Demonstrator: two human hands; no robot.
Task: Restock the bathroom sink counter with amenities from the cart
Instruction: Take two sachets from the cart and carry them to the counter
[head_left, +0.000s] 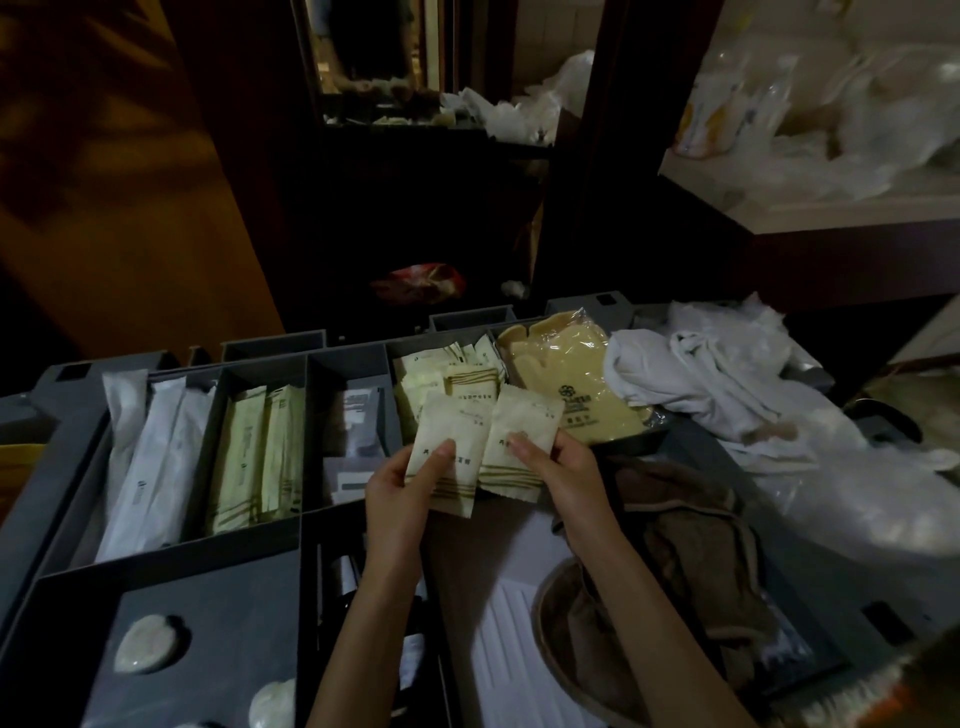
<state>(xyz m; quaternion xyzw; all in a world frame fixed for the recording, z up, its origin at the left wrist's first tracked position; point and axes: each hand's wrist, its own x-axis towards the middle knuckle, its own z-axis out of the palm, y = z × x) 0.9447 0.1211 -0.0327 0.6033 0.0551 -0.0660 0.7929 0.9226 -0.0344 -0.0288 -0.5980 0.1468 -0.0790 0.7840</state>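
The grey cart (67, 441) keeps its amenities sorted in divided bins, so each kind is quick to pick. Over the bin of cream sachets (431, 374), two sachets are held side by side, probably for counting. The left hand (402, 486) pinches one sachet (447, 452) and the right hand (558, 473) the other sachet (519, 441), thumbs on top. Both are flat and pale, with brown stripes low down and print too dim to read.
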